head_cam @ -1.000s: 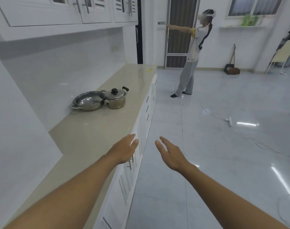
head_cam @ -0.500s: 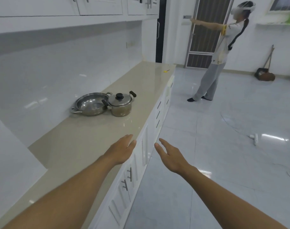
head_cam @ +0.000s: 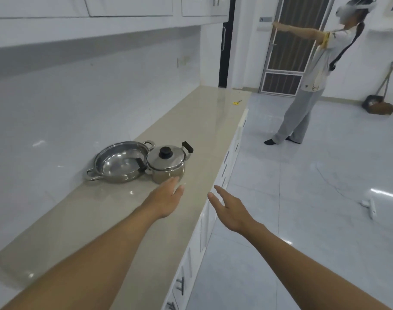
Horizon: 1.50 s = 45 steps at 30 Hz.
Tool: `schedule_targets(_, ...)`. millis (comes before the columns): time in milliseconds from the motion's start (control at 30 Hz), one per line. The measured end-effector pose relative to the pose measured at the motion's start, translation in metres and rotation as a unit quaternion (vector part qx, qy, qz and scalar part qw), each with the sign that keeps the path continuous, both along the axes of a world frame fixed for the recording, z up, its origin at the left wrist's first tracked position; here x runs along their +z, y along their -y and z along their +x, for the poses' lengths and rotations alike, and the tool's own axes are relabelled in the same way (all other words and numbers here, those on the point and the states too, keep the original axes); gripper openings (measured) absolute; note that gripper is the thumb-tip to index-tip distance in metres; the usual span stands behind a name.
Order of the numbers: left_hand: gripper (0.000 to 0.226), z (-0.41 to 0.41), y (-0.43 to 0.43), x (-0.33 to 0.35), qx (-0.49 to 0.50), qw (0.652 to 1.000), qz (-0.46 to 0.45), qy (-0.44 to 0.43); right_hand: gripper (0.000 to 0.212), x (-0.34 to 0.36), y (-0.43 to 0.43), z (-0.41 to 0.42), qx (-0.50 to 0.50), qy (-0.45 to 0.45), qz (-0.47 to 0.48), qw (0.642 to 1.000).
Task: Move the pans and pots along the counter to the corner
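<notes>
A wide, shallow steel pan (head_cam: 117, 163) with two loop handles sits on the beige counter (head_cam: 197, 130) near the wall. Touching its right side stands a small lidded steel pot (head_cam: 167, 163) with a black knob and black side handles. My left hand (head_cam: 166, 199) reaches over the counter with straight fingers, its tips just short of the pot's near side. My right hand (head_cam: 230, 208) hovers past the counter's front edge, fingers spread, holding nothing.
A small yellow object (head_cam: 236, 102) lies near the counter's far end. White cabinets hang above, and drawers (head_cam: 222, 175) run below the front edge. A person (head_cam: 307, 74) with a headset stands on the tiled floor to the right. A broom and dustpan (head_cam: 379, 104) lean on the far wall.
The view has come closer to the pan and pot. Both hands have advanced toward them, the left one now nearly at the pot. The pan and pot have not moved.
</notes>
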<state>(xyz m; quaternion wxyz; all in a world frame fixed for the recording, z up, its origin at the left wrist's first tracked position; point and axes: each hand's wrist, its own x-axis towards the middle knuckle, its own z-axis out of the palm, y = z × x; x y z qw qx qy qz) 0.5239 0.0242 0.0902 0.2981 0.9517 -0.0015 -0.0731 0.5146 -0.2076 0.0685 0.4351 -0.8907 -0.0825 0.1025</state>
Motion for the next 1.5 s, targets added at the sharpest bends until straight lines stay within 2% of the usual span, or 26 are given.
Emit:
schedule_targets(133, 0.061, 0.029, -0.016, -0.004, 0.013, 1.000, -0.010, -0.002, 0.074, -0.006, -0.022, 0.045, 0.027, -0.004, -0.007, 1.000)
schedule_targets(400, 0.061, 0.087, -0.061, -0.028, 0.130, 0.991, -0.035, 0.016, 0.066, -0.030, -0.062, 0.161, 0.089, 0.032, -0.017, 0.995)
schedule_targets(633, 0.051, 0.165, -0.088, -0.048, 0.215, 0.975, -0.016, 0.062, 0.040, -0.048, -0.093, 0.275, 0.115, 0.131, 0.009, 0.985)
schedule_targets(767, 0.056, 0.197, -0.095, -0.070, 0.263, 0.963, 0.021, 0.060, 0.034, -0.062, -0.111, 0.336, 0.133, 0.146, -0.044, 0.979)
schedule_targets(833, 0.055, 0.209, -0.096, -0.080, 0.284, 0.958, 0.026, 0.045, 0.043, -0.069, -0.121, 0.362, 0.141, 0.140, -0.082, 0.977)
schedule_targets(933, 0.056, 0.226, -0.099, -0.094, 0.313, 0.949, 0.028, 0.027, 0.060, -0.078, -0.133, 0.386, 0.148, 0.097, -0.104, 0.979)
schedule_targets(1000, 0.057, 0.233, -0.101, -0.099, 0.326, 0.945, 0.028, 0.019, 0.062, -0.087, -0.137, 0.393, 0.152, 0.081, -0.101, 0.980)
schedule_targets(1167, 0.051, 0.253, -0.107, -0.113, 0.396, 0.918, 0.001, 0.016, 0.052, -0.107, -0.148, 0.411, 0.116, 0.080, -0.056, 0.988)
schedule_targets(1300, 0.046, 0.255, -0.106, -0.117, 0.421, 0.906, 0.019, 0.036, 0.042, -0.111, -0.151, 0.415, 0.097, 0.083, -0.030, 0.991)
schedule_targets(1433, 0.063, 0.246, -0.109, -0.117, 0.394, 0.918, 0.034, -0.010, 0.037, -0.109, -0.150, 0.416, 0.111, 0.094, -0.027, 0.989)
schedule_targets(1500, 0.068, 0.237, -0.104, -0.117, 0.385, 0.922, 0.044, -0.006, 0.037, -0.108, -0.149, 0.415, 0.123, 0.088, -0.034, 0.988)
